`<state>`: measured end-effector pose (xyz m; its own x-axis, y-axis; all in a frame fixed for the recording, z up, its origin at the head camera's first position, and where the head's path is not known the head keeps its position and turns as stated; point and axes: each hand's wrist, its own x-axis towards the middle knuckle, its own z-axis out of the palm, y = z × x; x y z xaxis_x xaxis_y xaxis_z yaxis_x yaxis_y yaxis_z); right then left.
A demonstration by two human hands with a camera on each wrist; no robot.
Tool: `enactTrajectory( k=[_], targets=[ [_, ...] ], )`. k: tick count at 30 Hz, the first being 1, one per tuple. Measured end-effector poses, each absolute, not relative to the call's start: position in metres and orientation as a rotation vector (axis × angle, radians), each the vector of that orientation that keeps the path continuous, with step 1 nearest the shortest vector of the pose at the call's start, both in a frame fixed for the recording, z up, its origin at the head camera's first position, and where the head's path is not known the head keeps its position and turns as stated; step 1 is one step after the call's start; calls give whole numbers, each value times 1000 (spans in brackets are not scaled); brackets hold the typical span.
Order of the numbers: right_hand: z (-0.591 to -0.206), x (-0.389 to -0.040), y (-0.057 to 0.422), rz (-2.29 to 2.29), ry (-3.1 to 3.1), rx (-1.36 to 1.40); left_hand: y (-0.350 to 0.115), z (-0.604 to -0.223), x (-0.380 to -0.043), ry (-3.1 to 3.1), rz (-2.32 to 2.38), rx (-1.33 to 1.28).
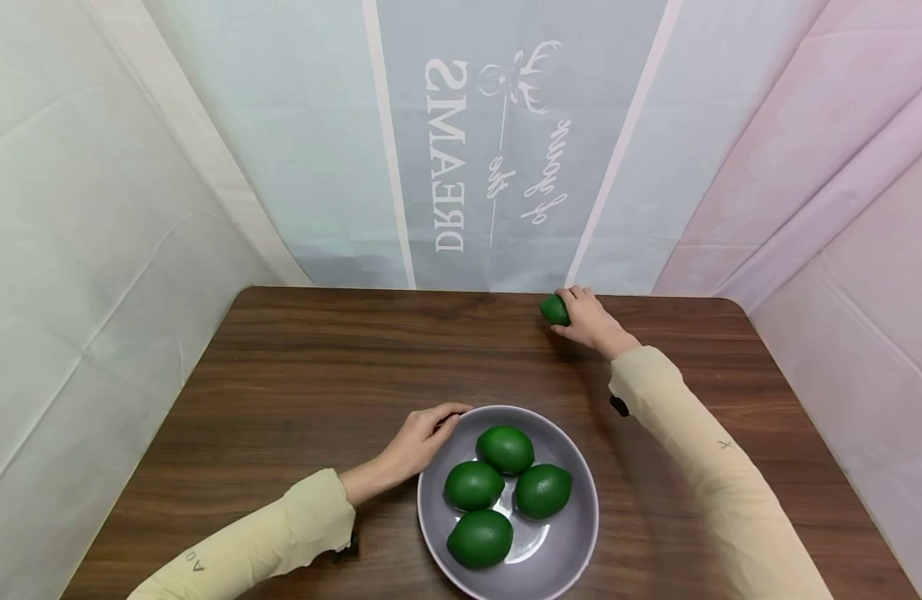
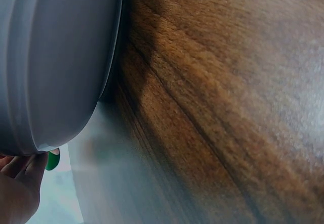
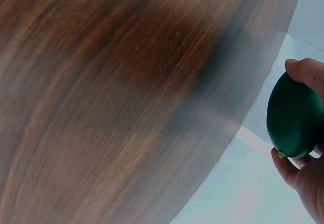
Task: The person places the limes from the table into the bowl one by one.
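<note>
A grey bowl [image 1: 584,492] with several green limes [image 1: 479,538] in it stands near the front of the wooden table. At its upper left my left hand [image 1: 412,446] holds the rim, thumb and fingers close to the edge. In the left wrist view the bowl's outer wall [image 2: 66,62] fills the upper left, and that hand [image 2: 20,188] reaches its edge. Far off, by the table's back edge, my right hand [image 1: 587,321] grips another lime [image 1: 554,310]. Thumb and fingers go round this lime [image 3: 293,117] in the right wrist view.
The brown wooden table [image 1: 318,358] ends at a back edge close to the right hand. Behind it hangs a pale blue printed cloth [image 1: 491,167]. Light cloth walls [image 1: 93,250] stand at both sides.
</note>
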<state>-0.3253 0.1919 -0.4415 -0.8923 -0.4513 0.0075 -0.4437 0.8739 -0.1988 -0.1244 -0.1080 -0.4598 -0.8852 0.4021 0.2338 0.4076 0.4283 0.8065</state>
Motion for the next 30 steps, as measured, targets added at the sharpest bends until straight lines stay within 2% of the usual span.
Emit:
enactTrajectory(
  k=[30],
  targets=[
    [-427,-296,190,-323,2967,-1045,-107,-459,-125,-2642,-1486,-767]
  ],
)
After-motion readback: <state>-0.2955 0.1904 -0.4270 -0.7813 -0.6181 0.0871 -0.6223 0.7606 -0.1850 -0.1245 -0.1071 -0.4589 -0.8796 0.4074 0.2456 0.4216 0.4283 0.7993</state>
